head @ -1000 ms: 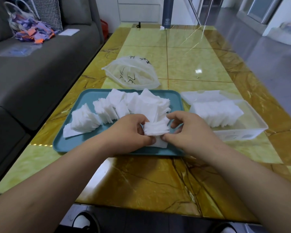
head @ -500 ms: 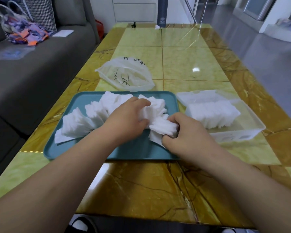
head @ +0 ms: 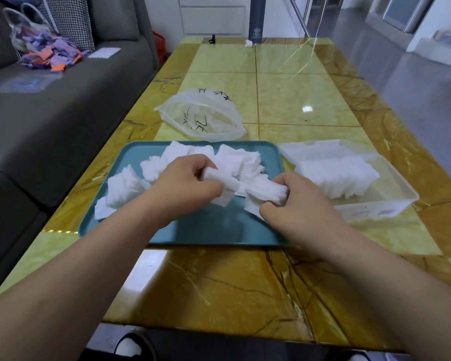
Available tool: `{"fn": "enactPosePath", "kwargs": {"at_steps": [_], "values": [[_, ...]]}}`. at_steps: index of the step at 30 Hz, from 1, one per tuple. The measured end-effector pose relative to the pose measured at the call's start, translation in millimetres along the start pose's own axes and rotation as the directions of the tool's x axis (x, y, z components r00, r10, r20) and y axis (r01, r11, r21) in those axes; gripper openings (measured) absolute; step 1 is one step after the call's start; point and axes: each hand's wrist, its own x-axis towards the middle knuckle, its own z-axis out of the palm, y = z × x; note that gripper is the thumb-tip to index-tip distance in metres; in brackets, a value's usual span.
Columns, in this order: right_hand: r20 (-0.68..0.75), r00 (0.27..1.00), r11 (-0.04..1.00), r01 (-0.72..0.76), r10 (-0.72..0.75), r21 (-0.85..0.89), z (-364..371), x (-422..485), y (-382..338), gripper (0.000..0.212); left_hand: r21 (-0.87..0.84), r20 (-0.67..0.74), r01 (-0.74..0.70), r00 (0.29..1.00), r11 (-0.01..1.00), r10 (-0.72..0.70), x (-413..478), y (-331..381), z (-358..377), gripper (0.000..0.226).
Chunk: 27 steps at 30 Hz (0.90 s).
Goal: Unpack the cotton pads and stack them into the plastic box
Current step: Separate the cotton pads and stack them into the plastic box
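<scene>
White square cotton pads (head: 125, 187) lie in loose piles on a teal tray (head: 208, 230). My left hand (head: 185, 186) is closed on a small bunch of pads over the middle of the tray. My right hand (head: 294, 204) grips another bunch of pads (head: 266, 191) at the tray's right edge. To the right stands a clear plastic box (head: 391, 191) with a row of pads (head: 336, 175) stacked inside, its lid (head: 313, 151) open behind it.
An empty clear plastic bag (head: 201, 115) with black writing lies behind the tray. A dark bottle (head: 257, 19) stands at the table's far end. A grey sofa (head: 50, 105) runs along the left side. The yellow marble table (head: 245, 282) has bare room in front.
Both hands started together on one bunch at the tray's front. The left hand reached into the pile and now holds pads. The right hand shifted right with its bunch.
</scene>
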Motion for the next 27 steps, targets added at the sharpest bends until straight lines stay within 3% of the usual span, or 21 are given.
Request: {"fn": "enactPosePath", "kwargs": {"at_steps": [3, 7, 10, 22, 25, 27], "values": [[-0.011, 1.0, 0.999, -0.017, 0.017, 0.037, 0.9, 1.7, 3.1, 0.017, -0.131, 0.095, 0.016, 0.995, 0.991, -0.004, -13.0, 0.9, -13.0, 0.013], [-0.002, 1.0, 0.997, 0.015, -0.015, 0.079, 3.8, 3.3, 2.1, 0.02, -0.247, 0.347, -0.021, 0.932, 0.969, 0.108, -26.9, -1.3, -20.6, 0.019], [0.078, 0.997, 0.992, 0.016, -0.025, 0.124, 8.1, 3.7, 1.6, 0.026, -0.215, 0.425, -0.058, 0.893, 0.975, 0.147, -31.0, -3.4, -14.4, 0.02], [0.274, 0.952, 0.988, 0.106, -0.133, 0.112, 2.6, 3.9, 2.8, 0.044, -0.013, 0.211, -0.101, 0.972, 0.995, 0.101, -24.5, -10.5, 5.6, 0.022], [0.351, 0.931, 0.991, 0.053, -0.094, 0.127, 0.2, 0.8, 2.0, 0.057, 0.062, 0.149, -0.104, 0.984, 0.993, 0.094, -22.5, -12.6, 9.6, 0.031], [0.296, 0.952, 0.993, 0.053, -0.081, 0.102, 3.2, -1.8, 1.5, 0.058, 0.115, 0.117, -0.098, 0.99, 0.989, 0.084, -21.8, -13.2, 10.9, 0.043]]}}
